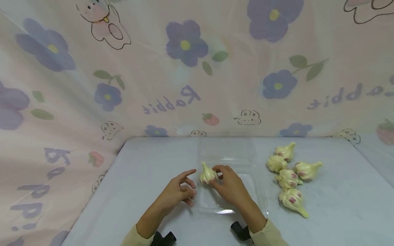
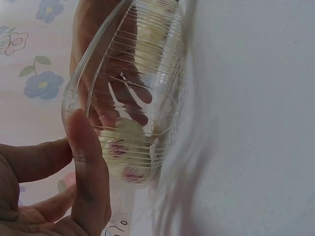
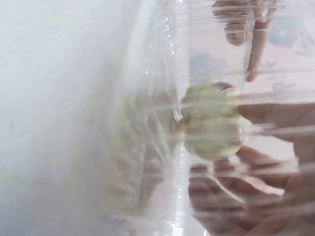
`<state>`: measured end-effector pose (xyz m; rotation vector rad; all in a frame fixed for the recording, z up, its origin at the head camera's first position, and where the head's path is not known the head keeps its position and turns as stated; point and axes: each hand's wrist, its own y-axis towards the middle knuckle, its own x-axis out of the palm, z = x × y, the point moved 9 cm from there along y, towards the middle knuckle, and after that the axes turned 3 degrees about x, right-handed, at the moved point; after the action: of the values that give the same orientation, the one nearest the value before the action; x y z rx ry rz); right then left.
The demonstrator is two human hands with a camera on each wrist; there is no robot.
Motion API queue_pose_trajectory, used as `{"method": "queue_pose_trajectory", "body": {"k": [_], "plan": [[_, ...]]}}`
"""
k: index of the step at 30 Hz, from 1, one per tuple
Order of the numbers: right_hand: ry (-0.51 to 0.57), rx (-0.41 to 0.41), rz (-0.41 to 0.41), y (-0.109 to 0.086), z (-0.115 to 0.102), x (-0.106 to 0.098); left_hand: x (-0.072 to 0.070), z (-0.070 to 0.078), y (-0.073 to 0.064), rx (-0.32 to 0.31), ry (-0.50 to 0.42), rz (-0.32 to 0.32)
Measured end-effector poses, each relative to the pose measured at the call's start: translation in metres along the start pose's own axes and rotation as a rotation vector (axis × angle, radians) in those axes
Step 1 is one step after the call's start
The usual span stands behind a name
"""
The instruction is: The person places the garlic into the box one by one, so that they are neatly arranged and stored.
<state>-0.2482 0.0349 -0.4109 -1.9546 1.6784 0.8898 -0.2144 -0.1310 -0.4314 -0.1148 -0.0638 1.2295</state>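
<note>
A garlic bulb (image 1: 208,174) stands stem up at the left side of a clear plastic box (image 1: 226,210). My right hand (image 1: 231,186) reaches over the box and pinches this bulb between thumb and fingers. Through the ribbed wall in the left wrist view, the bulb (image 2: 123,150) shows purple streaks. In the right wrist view the same bulb (image 3: 211,120) is blurred behind the plastic, with fingertips against it. My left hand (image 1: 176,193) is just outside the box's left edge, fingers loosely spread, holding nothing. Its fingertip overlaps the rim in the left wrist view.
Several more garlic bulbs (image 1: 288,178) lie clustered on the white table (image 1: 147,164) to the right of the box. The box's clear lid (image 1: 226,148) is folded back toward the far edge. A curtain (image 1: 227,89) printed with flowers and rabbits hangs behind and to the left.
</note>
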Motion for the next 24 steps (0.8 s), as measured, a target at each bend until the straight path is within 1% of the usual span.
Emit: {"method": "queue_pose_trajectory", "body": {"k": [4,14,21,24], "plan": [[0.006,-0.014,-0.003,0.0015,-0.0011,0.0004,-0.0011,0.0005,0.0007,0.000,0.008,0.002],[0.003,-0.001,-0.022,0.0013,0.0023,0.0021,0.0004,-0.0023,0.0011,-0.016,0.023,-0.002],[-0.006,-0.010,-0.017,0.0044,0.0006,-0.0015,-0.0025,-0.0014,0.0048,-0.029,0.032,0.014],[-0.002,-0.011,-0.025,0.0036,0.0008,-0.0019,-0.0022,-0.0023,0.0043,-0.037,0.027,0.013]]}}
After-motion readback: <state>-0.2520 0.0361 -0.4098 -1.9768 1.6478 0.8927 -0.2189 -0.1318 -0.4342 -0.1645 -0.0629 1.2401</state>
